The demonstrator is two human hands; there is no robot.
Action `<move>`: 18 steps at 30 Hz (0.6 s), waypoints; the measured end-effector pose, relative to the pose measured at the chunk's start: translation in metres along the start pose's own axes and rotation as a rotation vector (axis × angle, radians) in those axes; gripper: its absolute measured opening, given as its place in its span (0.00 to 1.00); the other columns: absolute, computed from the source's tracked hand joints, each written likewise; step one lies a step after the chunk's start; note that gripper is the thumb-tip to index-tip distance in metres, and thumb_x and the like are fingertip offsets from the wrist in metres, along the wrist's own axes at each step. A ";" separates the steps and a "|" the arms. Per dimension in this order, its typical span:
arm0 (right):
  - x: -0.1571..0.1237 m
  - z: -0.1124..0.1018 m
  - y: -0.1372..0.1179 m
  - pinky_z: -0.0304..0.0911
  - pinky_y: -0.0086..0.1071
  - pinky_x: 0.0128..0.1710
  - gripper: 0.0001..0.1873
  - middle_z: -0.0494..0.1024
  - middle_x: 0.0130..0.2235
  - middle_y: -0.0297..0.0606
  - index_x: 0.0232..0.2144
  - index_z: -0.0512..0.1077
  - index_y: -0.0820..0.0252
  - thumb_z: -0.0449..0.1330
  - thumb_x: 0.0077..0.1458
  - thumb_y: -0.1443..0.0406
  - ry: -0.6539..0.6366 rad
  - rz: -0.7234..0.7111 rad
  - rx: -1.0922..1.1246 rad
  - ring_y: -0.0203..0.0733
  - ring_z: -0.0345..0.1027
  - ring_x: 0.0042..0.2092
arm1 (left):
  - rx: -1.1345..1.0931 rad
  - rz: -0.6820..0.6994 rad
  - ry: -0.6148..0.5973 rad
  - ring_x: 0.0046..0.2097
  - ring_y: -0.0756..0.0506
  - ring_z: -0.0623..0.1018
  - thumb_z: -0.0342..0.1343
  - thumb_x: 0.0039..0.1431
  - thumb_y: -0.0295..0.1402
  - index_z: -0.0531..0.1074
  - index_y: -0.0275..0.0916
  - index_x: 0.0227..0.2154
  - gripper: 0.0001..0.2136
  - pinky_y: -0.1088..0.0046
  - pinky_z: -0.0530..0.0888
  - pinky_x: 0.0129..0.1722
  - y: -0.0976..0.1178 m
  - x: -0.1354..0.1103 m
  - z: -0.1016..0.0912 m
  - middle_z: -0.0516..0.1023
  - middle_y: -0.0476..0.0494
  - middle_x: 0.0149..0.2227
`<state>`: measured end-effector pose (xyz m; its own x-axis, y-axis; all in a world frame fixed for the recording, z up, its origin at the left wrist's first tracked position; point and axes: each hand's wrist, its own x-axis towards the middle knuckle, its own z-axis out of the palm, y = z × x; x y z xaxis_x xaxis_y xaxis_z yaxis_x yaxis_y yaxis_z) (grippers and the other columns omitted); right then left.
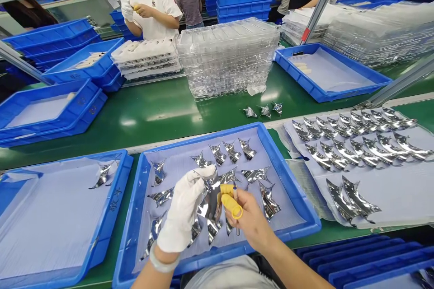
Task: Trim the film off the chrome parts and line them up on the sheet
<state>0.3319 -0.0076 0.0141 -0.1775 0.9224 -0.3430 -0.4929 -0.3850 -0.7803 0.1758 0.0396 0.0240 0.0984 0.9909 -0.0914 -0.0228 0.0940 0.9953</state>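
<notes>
My left hand (183, 210), in a white glove, is closed on a shiny curved chrome part (210, 196) and keeps it raised over a blue tray (134, 216). Yellow finger cots cover fingertips of my right hand (249, 216), which is closed around a slim pen-like tool (234, 186) at the chrome part's right side. Whether its fingers also press on the part is hard to make out. Beneath both hands, several similar chrome parts (270, 201) lie spread on the tray's white liner.
To the right, rows of chrome parts (352, 156) rest on a white sheet. Another blue tray (117, 207) stands at left, with chrome parts in its far corner. Three small chrome pieces (265, 111) lie before wrapped clear plastic trays (230, 58). A person (152, 6) works across the green table (152, 108).
</notes>
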 end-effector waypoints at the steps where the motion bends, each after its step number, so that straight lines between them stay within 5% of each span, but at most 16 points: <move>1: -0.003 0.001 -0.002 0.38 0.27 0.20 0.29 0.55 0.19 0.19 0.26 0.67 0.57 0.72 0.47 0.41 -0.014 0.002 0.005 0.27 0.40 0.20 | -0.068 -0.024 0.003 0.52 0.36 0.84 0.64 0.60 0.48 0.81 0.38 0.46 0.19 0.58 0.78 0.54 -0.002 -0.004 0.005 0.84 0.34 0.50; 5: -0.012 0.000 -0.009 0.38 0.28 0.20 0.25 0.54 0.20 0.20 0.27 0.68 0.57 0.72 0.50 0.46 0.022 -0.042 -0.048 0.28 0.39 0.21 | -0.232 -0.104 0.028 0.55 0.37 0.82 0.67 0.59 0.45 0.82 0.39 0.49 0.20 0.61 0.78 0.56 0.001 -0.011 0.014 0.83 0.35 0.54; 12: -0.022 0.004 -0.022 0.43 0.29 0.22 0.16 0.57 0.22 0.25 0.23 0.67 0.57 0.68 0.53 0.58 0.120 -0.230 -0.272 0.32 0.42 0.24 | -0.061 -0.045 0.071 0.63 0.38 0.76 0.58 0.68 0.45 0.80 0.43 0.55 0.19 0.60 0.71 0.65 0.014 -0.023 0.011 0.80 0.41 0.60; 18: -0.028 0.002 -0.018 0.52 0.28 0.21 0.11 0.65 0.22 0.28 0.25 0.73 0.56 0.62 0.60 0.64 0.166 -0.480 -0.520 0.34 0.53 0.23 | -0.001 -0.005 0.056 0.66 0.39 0.74 0.61 0.67 0.41 0.78 0.48 0.58 0.18 0.60 0.66 0.69 0.011 -0.030 0.005 0.77 0.43 0.63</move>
<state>0.3437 -0.0261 0.0391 0.1086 0.9924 0.0575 -0.0075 0.0586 -0.9983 0.1775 0.0108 0.0374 0.0422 0.9943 -0.0980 -0.0238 0.0991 0.9948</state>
